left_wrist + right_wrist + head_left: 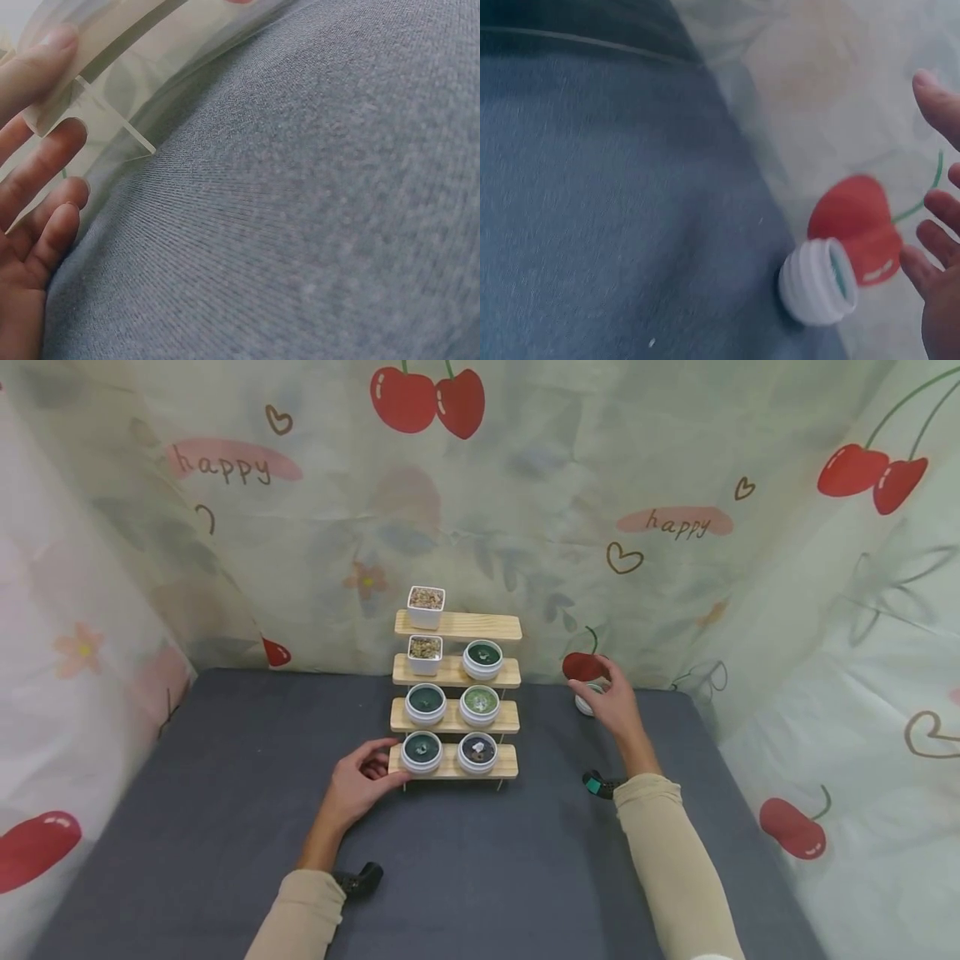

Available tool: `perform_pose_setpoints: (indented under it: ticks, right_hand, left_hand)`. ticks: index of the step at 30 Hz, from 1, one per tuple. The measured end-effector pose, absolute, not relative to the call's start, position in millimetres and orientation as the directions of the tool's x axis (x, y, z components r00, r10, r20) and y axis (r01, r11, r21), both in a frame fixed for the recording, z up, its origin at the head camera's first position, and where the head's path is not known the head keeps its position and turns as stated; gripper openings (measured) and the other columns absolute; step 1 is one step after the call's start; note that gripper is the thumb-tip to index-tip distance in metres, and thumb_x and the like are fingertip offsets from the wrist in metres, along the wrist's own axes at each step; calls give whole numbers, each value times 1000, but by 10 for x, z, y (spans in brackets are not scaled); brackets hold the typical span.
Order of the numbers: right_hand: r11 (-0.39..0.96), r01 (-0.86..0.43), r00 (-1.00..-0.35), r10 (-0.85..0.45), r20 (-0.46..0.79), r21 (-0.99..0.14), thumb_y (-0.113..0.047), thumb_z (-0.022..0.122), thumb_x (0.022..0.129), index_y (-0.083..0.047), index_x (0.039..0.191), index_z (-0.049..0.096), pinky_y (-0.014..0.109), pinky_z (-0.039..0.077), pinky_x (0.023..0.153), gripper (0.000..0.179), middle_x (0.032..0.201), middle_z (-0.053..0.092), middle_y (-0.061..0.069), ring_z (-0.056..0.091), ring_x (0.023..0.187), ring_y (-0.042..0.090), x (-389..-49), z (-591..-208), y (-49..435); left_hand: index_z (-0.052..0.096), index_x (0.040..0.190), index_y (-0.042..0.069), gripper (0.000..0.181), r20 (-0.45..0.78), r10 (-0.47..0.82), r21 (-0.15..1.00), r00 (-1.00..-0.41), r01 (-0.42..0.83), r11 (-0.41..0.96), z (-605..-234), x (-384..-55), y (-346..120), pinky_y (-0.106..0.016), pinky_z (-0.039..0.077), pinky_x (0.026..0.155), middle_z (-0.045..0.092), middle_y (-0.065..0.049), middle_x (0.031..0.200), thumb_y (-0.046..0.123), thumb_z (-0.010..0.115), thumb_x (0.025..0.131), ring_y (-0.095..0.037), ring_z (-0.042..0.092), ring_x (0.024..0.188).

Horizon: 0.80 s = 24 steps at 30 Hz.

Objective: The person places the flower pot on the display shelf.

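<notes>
A tiered stand (480, 625) with pale wooden shelves holds several small pots. My left hand (362, 782) grips the left end of its lowest shelf; the left wrist view has the thumb on the board's face and a fingertip (71, 131) by its edge. Beside that hand sits a white round pot (422, 752) with a dark green top. To the stand's right, my right hand (617, 700) hovers over a white ribbed pot (817, 283) on the table, partly covered in the head view. Fingers (937, 240) are spread and apart from the pot in the right wrist view.
Square white pots (425, 653) with grainy fill stand on the left of the two upper shelves. A green-topped pot (480, 704) and a dark pot (477, 752) are on the lower right. Cherry-printed cloth (517, 527) hangs behind the dark tabletop (247, 793).
</notes>
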State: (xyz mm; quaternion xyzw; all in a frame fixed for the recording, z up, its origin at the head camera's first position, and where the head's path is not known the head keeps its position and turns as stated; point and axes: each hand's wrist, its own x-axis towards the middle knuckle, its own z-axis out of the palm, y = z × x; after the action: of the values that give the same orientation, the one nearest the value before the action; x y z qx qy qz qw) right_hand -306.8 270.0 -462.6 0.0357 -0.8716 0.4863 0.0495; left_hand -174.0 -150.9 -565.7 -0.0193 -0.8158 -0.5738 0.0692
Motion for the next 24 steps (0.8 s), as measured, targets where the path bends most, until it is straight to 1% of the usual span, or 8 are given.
perform_pose_setpoints:
  ticks: [3, 7, 9, 12, 15, 19, 24]
  right_hand:
    - [549, -87, -995, -3, 102, -832, -43, 76, 91, -12, 161, 28, 57, 29, 121, 90, 168, 25, 15, 26, 155, 37, -3043, -4690, 2762]
    - [590, -78, -995, -1, 97, -803, -41, 78, 90, -8, 161, 26, 59, 28, 121, 94, 167, 25, 18, 24, 155, 38, -3039, -4774, 2797]
    - [599, -75, -994, 16, 105, -797, -38, 79, 90, -6, 160, 27, 58, 27, 122, 93, 165, 27, 20, 26, 154, 38, -3055, -4833, 2809]
    - [591, -50, -992, 64, 109, -805, -33, 79, 90, -4, 160, 27, 56, 27, 122, 92, 164, 30, 22, 28, 153, 38, -3079, -4928, 2834]
    - [589, -2, -989, 120, 91, -808, -32, 79, 90, -3, 160, 27, 54, 28, 122, 92, 163, 31, 24, 30, 152, 38, -3093, -5025, 2862]
    - [591, 46, -987, 150, 53, -806, -33, 80, 89, 0, 160, 22, 53, 28, 122, 98, 161, 32, 29, 32, 151, 41, -3100, -5146, 2888]
    - [549, 48, -984, 168, 55, -834, -29, 83, 86, 3, 160, 18, 51, 27, 123, 104, 160, 33, 30, 33, 150, 41, -3117, -5298, 2900]
  left_hand:
    - [67, 129, 20, 61, 143, -47, 933, -989, 119, 339, -5658, -1744, -1508, -20, 49, 69, 70, -8, 98, 33, 92, 76, -10, 60, 78]
    - [67, 129, 20, 60, 141, -55, 936, -988, 115, 331, -5655, -1742, -1519, -20, 49, 69, 70, -8, 97, 31, 92, 76, -11, 60, 77]
    - [67, 128, 21, 59, 136, -59, 939, -989, 110, 326, -5653, -1736, -1525, -20, 49, 69, 70, -7, 97, 31, 92, 75, -12, 60, 77]
    - [67, 129, 21, 59, 135, -54, 936, -989, 109, 334, -5663, -1733, -1528, -21, 49, 69, 71, -7, 97, 32, 92, 76, -11, 60, 78]
    - [67, 129, 21, 60, 134, -50, 935, -990, 109, 337, -5667, -1733, -1524, -21, 49, 69, 70, -7, 97, 33, 92, 76, -12, 60, 78]
    - [67, 128, 22, 59, 129, -53, 937, -990, 104, 332, -5665, -1736, -1521, -21, 49, 69, 70, -6, 97, 33, 92, 75, -13, 60, 78]
    - [68, 127, 21, 59, 133, -54, 937, -990, 108, 332, -5674, -1747, -1506, -21, 49, 69, 70, -6, 96, 32, 92, 75, -12, 60, 77]
